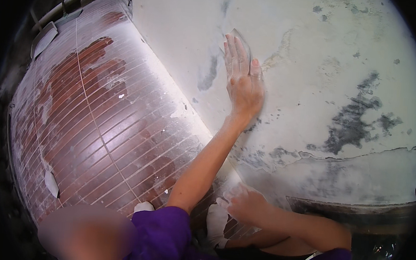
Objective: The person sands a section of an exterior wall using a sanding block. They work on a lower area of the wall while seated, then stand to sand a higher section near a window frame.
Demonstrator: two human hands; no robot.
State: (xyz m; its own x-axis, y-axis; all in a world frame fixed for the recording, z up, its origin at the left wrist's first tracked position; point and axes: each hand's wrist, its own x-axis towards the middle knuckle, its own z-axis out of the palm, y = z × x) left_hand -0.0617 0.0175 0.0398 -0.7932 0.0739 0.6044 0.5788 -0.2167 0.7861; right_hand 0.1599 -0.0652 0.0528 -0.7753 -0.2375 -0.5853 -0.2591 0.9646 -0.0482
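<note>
no text, label, brand, number or sign can be read on anything here.

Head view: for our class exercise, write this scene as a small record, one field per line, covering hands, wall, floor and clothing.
Left hand: flat, fingers over a thin grey sheet against the wall
Right hand: near a white-covered foot; grip unclear
Wall: off-white, with dark grey patches
Floor: reddish-brown, pale-lined
Sleeves: purple

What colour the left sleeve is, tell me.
The left sleeve is purple, best seen in the head view, the only one.
</note>
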